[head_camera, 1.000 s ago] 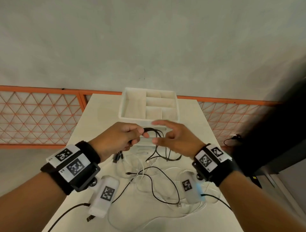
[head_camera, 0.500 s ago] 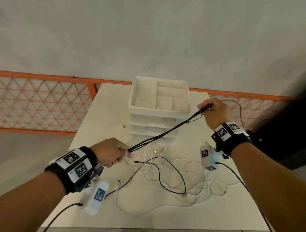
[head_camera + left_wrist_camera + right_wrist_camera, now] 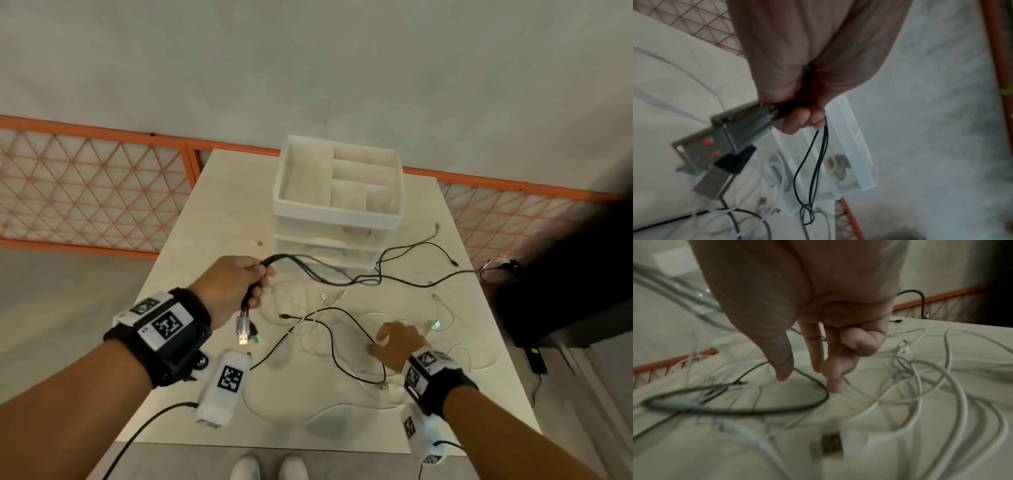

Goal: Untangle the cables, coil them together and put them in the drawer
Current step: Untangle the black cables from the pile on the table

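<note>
My left hand (image 3: 253,284) is held above the white table (image 3: 219,219), and its fist grips a black multi-strand cable (image 3: 329,277) just behind the plugs. A silver USB plug (image 3: 721,138) hangs below that fist. The strands (image 3: 818,162) run slack to the right and lie on the table in front of the white drawer unit (image 3: 337,219). My right hand (image 3: 387,342) is low over the tangle at the front right, with fingers loose and pointing down and nothing held. Its fingertips hover at a loose black cable (image 3: 826,396) among white cables (image 3: 960,395).
The drawer unit has an open compartment tray on top and its drawers are closed. An orange lattice fence (image 3: 85,192) runs behind the table. A dark object (image 3: 565,291) stands at the right edge. White tagged packs (image 3: 226,387) hang from both wrists.
The right hand let go of the black cable's far end and came down to the tangle at the front right. The stretched strands dropped slack onto the table. The left hand kept its grip.
</note>
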A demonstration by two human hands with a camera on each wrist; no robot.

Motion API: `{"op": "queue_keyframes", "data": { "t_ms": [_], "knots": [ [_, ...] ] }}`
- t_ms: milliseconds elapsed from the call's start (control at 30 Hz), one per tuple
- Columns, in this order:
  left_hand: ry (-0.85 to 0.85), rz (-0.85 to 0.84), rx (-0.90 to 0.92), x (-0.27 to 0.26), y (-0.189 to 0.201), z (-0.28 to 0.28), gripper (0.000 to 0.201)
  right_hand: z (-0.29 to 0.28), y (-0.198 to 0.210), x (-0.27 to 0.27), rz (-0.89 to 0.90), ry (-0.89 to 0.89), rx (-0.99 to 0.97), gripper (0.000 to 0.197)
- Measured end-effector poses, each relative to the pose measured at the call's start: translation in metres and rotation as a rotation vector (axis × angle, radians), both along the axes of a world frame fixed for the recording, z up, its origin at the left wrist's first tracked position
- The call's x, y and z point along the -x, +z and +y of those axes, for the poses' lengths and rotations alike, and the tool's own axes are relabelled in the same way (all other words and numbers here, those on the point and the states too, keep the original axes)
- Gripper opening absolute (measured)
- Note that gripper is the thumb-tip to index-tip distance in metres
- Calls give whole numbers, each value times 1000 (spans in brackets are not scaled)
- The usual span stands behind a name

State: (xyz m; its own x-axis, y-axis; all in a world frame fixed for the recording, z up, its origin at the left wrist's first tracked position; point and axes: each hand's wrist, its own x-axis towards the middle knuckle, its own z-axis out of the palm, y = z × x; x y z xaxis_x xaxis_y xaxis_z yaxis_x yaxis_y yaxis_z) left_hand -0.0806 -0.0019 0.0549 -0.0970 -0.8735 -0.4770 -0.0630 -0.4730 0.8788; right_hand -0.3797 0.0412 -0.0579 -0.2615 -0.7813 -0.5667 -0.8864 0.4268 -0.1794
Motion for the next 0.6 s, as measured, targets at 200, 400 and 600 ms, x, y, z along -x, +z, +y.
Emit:
{"op": "queue_keyframes", "data": {
  "t_ms": [200, 400, 600],
  "knots": [
    [46, 107, 31, -16, 26, -18, 19, -12, 20, -19, -132, -83, 149, 33],
    [-26, 66, 47, -31, 36, -14, 18, -29, 47, -35, -170, -117, 273, 23],
    [-72, 111, 28, -36, 27, -3, 23, -5, 3, -91, -182, 42, 77, 57]
  ]
}}
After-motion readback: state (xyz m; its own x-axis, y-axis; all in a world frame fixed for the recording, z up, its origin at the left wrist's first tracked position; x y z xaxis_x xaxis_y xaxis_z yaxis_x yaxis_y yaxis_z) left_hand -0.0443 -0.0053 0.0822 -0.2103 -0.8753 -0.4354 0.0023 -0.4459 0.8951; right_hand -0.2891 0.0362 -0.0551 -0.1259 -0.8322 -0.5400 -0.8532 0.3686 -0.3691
